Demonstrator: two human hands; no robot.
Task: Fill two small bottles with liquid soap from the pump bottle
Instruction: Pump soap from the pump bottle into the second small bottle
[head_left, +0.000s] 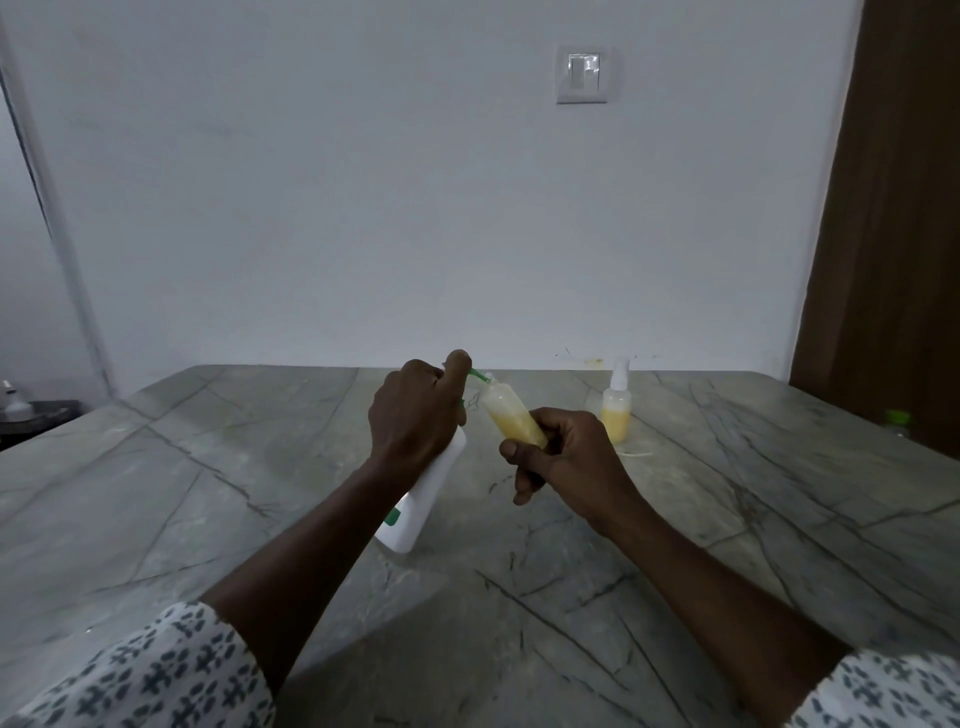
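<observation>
- The left hand (415, 415) is curled round the white pump bottle (426, 493), which is tilted near the middle of the marble table (208, 467); its thumb lies on the pump head.
- The right hand (566, 457) grips a small bottle (511, 415) (partly full of yellow soap), its mouth at the green nozzle (475, 375).
- A second small bottle (616, 415), capped, stands farther right.

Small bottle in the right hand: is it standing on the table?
No, the right hand holds the bottle tilted in the air.
</observation>
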